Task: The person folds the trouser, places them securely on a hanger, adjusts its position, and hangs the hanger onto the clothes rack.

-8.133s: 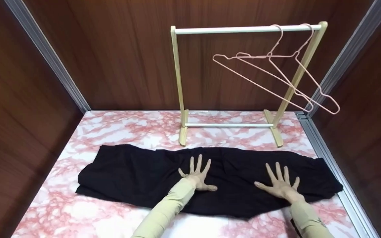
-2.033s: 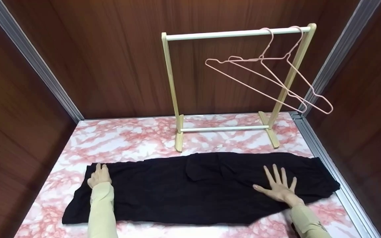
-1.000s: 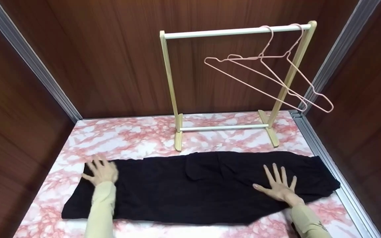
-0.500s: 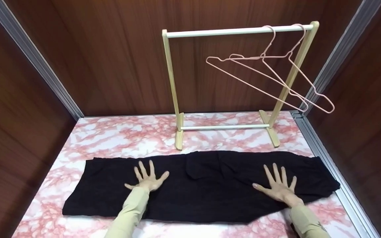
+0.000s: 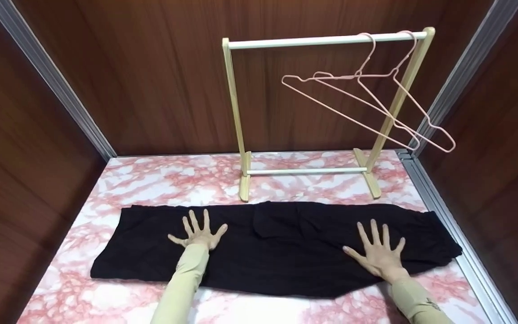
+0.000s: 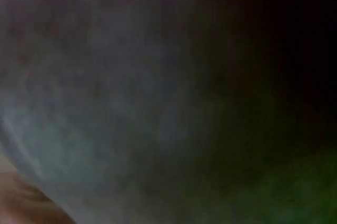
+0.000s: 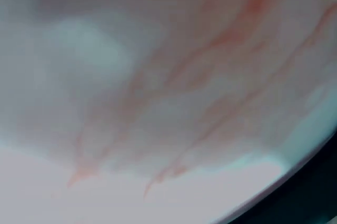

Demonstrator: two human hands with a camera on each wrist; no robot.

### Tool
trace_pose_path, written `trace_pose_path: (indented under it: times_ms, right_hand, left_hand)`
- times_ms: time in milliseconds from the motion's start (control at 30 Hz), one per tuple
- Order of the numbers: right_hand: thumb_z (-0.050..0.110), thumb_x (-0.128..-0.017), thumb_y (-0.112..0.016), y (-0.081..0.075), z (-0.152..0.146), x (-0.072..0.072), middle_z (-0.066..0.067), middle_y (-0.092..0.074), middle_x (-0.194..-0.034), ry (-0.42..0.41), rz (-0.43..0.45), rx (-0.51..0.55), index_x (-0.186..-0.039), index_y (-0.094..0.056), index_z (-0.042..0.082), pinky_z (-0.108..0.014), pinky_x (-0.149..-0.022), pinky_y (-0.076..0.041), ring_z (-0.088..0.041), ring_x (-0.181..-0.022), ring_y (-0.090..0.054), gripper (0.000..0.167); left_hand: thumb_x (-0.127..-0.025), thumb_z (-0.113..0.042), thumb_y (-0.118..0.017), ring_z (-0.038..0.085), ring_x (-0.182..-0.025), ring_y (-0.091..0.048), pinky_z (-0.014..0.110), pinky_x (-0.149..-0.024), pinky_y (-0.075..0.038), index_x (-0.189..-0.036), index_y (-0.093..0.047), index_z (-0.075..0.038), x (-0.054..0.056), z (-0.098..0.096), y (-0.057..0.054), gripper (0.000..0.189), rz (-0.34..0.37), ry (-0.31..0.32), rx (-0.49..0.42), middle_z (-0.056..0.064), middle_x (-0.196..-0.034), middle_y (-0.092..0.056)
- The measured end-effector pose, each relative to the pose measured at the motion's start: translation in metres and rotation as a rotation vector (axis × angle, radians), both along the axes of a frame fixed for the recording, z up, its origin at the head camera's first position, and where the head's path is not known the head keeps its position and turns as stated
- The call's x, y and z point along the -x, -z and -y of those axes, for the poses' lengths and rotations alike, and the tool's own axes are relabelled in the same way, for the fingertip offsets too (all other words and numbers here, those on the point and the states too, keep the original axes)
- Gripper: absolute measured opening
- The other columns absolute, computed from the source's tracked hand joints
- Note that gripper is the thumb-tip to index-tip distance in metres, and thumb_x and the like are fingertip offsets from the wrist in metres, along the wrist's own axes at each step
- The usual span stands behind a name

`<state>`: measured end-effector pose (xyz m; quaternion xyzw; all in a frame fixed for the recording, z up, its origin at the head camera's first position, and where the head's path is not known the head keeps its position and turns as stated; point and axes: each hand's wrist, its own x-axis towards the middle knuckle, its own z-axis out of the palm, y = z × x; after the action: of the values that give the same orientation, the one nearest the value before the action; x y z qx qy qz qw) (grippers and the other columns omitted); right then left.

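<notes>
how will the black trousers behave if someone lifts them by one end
The black trousers will probably hang floppy, since soft creases show in the cloth near the right hand. They seem unlikely to roll or tip, lying flat on the marbled tabletop. The layers may slip apart or unfold, as they look folded lengthwise.

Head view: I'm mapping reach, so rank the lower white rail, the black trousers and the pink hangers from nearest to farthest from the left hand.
1. Black trousers, under the left hand.
2. Lower white rail, beyond them, rightward.
3. Pink hangers, higher, farther right.
</notes>
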<state>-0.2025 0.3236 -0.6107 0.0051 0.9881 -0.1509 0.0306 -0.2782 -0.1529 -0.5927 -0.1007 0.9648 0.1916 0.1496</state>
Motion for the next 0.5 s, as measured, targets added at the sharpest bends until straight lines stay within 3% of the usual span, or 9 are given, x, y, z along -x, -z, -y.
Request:
trace_pose_path:
  times_ms: [133, 267, 367, 500]
  right_hand:
    - [0.068, -0.092, -0.053, -0.008, 0.013, -0.003, -0.026, -0.022, -0.164, -0.061, -0.123, -0.087, -0.158, -0.032, 0.017, -0.086, -0.108, 0.000, -0.054, -0.151, -0.015, 0.086]
    - [0.061, -0.093, -0.056, -0.015, 0.035, -0.017, -0.018, -0.032, -0.163, -0.188, -0.248, -0.139, -0.155, -0.040, 0.017, -0.078, -0.116, -0.006, -0.046, -0.151, -0.025, 0.078]
    - [0.062, -0.093, -0.057, -0.019, 0.048, -0.029, -0.014, -0.034, -0.163, -0.305, -0.265, -0.115, -0.154, -0.040, 0.016, -0.075, -0.117, -0.010, -0.044, -0.151, -0.028, 0.078]
    - [0.064, -0.093, -0.054, -0.017, 0.053, -0.031, -0.010, -0.031, -0.165, -0.356, -0.144, -0.063, -0.156, -0.037, 0.020, -0.069, -0.119, -0.012, -0.040, -0.152, -0.029, 0.078]
  left_hand:
    - [-0.102, -0.058, -0.037, 0.040, -0.158, 0.008, 0.078, -0.113, 0.013, -0.163, -0.011, -0.020, -0.003, -0.019, 0.001, 0.076, -0.154, 0.077, 0.142, 0.017, -0.170, 0.007]
    - [-0.103, -0.051, -0.040, 0.037, -0.159, -0.002, 0.074, -0.118, 0.006, -0.162, -0.019, -0.019, -0.021, -0.057, -0.012, 0.070, -0.254, 0.211, 0.170, 0.012, -0.172, -0.005]
    - [-0.101, -0.056, -0.042, 0.036, -0.159, -0.003, 0.076, -0.117, 0.004, -0.162, -0.020, -0.019, -0.040, -0.088, -0.022, 0.074, -0.240, 0.349, 0.134, 0.009, -0.172, -0.007]
    - [-0.096, -0.065, -0.046, 0.033, -0.159, -0.002, 0.080, -0.114, 0.002, -0.162, -0.019, -0.023, -0.059, -0.119, -0.030, 0.083, -0.119, 0.512, 0.056, 0.004, -0.172, -0.004]
